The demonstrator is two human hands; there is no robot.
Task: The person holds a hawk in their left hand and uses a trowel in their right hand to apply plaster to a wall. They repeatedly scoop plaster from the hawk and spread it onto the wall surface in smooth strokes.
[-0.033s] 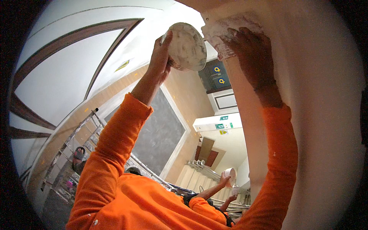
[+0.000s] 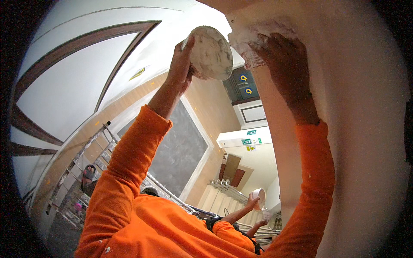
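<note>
My left hand (image 2: 180,64) is closed on the edge of a round, shallow bowl (image 2: 211,53), which is smeared with white plaster. The bowl is raised and tilted; I cannot tell what is in it. My right hand (image 2: 286,64) lies with fingers stretched over a ragged patch of whitish wet plaster (image 2: 244,42) at the edge of the beige wall surface (image 2: 271,103). The patch's rough border juts a little past that edge, close to the bowl's right side. What is under my palm is hidden.
Below, a co-worker in orange holds a white bowl (image 2: 259,198) and some white stuff in the other hand (image 2: 258,225). Metal scaffolding (image 2: 81,159) stands at the lower left, with a person's sandalled foot (image 2: 89,171) on it. A grey panel (image 2: 178,148) lies beyond.
My right hand has slid slightly down and to the right over the plaster patch. The bowl in my left hand has barely moved.
</note>
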